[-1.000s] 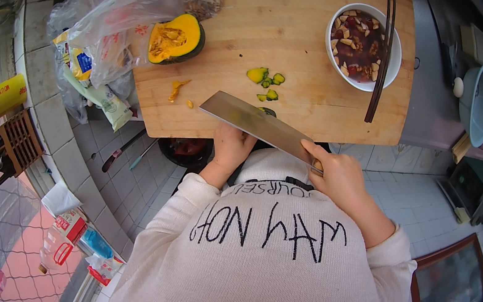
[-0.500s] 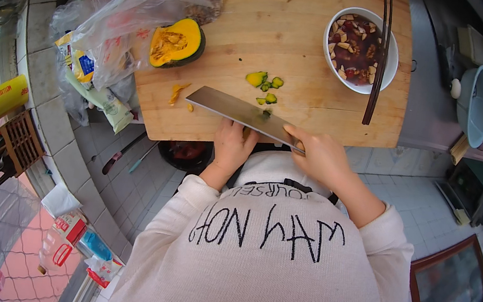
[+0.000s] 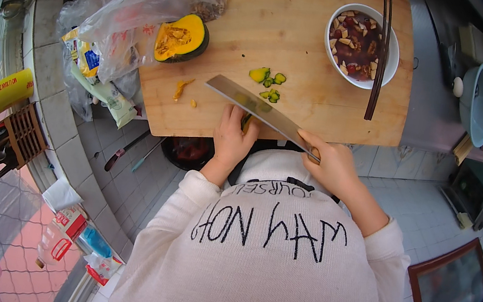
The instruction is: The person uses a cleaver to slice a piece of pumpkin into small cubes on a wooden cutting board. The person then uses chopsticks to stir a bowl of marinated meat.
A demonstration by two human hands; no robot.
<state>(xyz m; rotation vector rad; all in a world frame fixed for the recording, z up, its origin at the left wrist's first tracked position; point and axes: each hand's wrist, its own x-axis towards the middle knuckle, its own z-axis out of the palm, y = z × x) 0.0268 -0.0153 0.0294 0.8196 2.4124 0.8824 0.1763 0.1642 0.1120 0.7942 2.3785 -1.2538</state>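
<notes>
At the near edge of a wooden cutting board (image 3: 333,124), my right hand (image 3: 334,166) grips the handle of a wide-bladed cleaver (image 3: 268,116). Its blade slants up and leftward across the board. My left hand (image 3: 234,139) is curled just on the near side of the blade, its fingers closed round a piece of pumpkin (image 3: 247,122) that is mostly hidden. Beyond the blade lie several small green-and-yellow pumpkin trimmings (image 3: 268,78). Farther left sits a cut pumpkin (image 3: 183,38), its orange, seedy inside showing. Stringy orange scraps (image 3: 181,89) lie nearer to me.
At the board's right stands a white bowl (image 3: 363,46) of dark liquid with chopped pieces, chopsticks (image 3: 380,59) across it. Clear plastic bags (image 3: 127,6) crowd the left edge. A pale blue basin (image 3: 478,104) is far right. Below the board, a dark pan (image 3: 188,150) shows partly.
The cleaver has turned to a steeper slant, its handle end nearer me and farther right with my right hand. My left hand keeps about the same place. The whole view has shifted slightly.
</notes>
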